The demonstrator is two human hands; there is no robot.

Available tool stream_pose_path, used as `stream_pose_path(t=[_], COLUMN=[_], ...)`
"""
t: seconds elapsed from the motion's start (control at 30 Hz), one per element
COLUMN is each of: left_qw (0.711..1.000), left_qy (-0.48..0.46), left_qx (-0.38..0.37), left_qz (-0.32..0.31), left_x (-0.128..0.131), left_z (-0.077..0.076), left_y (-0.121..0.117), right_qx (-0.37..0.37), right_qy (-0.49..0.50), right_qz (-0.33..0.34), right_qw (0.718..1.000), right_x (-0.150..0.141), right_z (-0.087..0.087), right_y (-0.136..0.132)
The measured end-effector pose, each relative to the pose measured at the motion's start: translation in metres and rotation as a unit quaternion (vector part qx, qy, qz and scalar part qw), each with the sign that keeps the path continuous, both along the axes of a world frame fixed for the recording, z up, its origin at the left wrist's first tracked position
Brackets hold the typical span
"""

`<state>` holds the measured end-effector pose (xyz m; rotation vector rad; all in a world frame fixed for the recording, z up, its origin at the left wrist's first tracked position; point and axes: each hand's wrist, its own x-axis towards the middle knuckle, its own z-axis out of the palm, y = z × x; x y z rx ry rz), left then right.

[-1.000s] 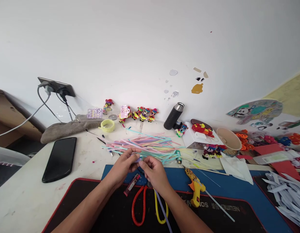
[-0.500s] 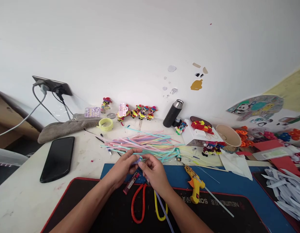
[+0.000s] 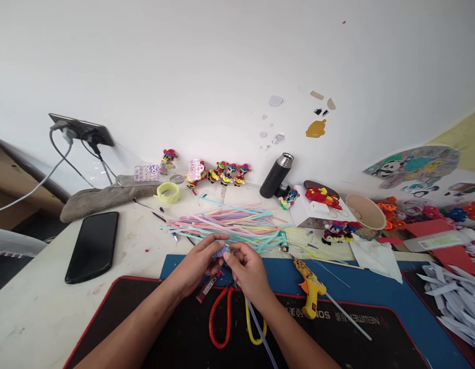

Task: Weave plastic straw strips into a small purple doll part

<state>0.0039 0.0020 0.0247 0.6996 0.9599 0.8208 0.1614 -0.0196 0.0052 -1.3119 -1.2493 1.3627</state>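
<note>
My left hand (image 3: 203, 258) is closed around a small coil of purple pipe cleaner (image 3: 221, 251), with a bit of teal showing at its end. Thumb and fingers of my right hand (image 3: 248, 269) pinch at the right side of that coil. A long purple tail (image 3: 262, 333) runs down from under my right hand toward the lower edge. Below the hands lies a tool with a red loop handle (image 3: 220, 323) and a yellow loop handle (image 3: 256, 333); its head is hidden. A small dark red packet (image 3: 207, 289) lies beneath my left hand.
Loose pastel pipe cleaners (image 3: 222, 223) lie behind my hands. To the right rests a yellow glue gun (image 3: 310, 292) with a glue stick in it. A phone (image 3: 93, 247) is at left, a black flask (image 3: 276, 175) by the wall, and white strips (image 3: 452, 302) far right.
The view has shifted slightly. My fingers have moved a little on the purple coil, and more of it shows between them. Both hands still hold it.
</note>
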Motion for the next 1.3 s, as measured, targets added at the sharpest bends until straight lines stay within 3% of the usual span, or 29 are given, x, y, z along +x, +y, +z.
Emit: stream_pose_path(t=[0.6,0.83,1.07,1.17,1.3], left_qw=[1.000,0.967,0.953,0.927,0.839], left_qy=[-0.002,0.123,0.169,0.200,0.259], left_qx=[0.015,0.188,0.221,0.313,0.477], left_qz=[-0.003,0.119,0.117,0.058,-0.033], left_x=[0.000,-0.011,-0.020,-0.022,-0.022], left_z=[-0.006,-0.006,-0.005,-0.004,-0.002], left_y=[0.000,0.013,0.015,0.012,0.008], right_qx=[-0.019,-0.048,-0.065,-0.068,-0.076], right_qy=[0.055,0.113,0.129,0.131,0.133], right_qz=[-0.007,-0.012,-0.017,-0.027,-0.039], right_qw=[0.998,0.992,0.989,0.989,0.987], right_x=[0.001,0.007,0.011,0.012,0.014], right_z=[-0.006,-0.002,0.001,0.001,0.001], right_y=[-0.005,-0.004,-0.005,-0.005,-0.006])
